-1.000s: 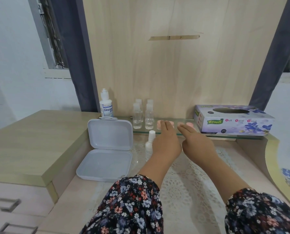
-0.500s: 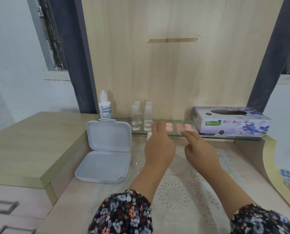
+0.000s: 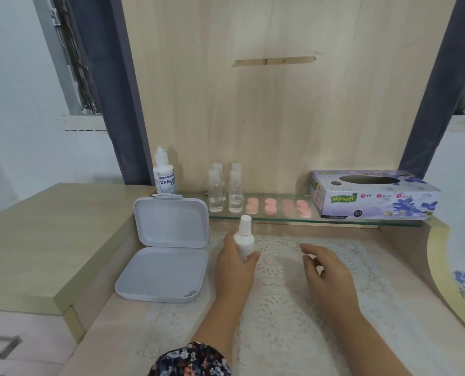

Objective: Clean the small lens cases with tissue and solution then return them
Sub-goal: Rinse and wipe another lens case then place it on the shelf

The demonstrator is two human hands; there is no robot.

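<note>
You've got pink lens cases (image 3: pixel 278 207), a lilac flowered tissue box (image 3: pixel 372 196), a white spray bottle (image 3: pixel 244 240), a pale grey box (image 3: pixel 166 251), and a floral sleeve (image 3: pixel 190 359).

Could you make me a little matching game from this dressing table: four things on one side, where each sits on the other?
Things:
1. white spray bottle
2. tissue box
3. grey plastic case
4. pink lens cases

Places:
A. right end of the glass shelf
B. lying open on the left
C. held in the left hand
D. middle of the shelf

Pairs: 1-C, 2-A, 3-B, 4-D
</note>
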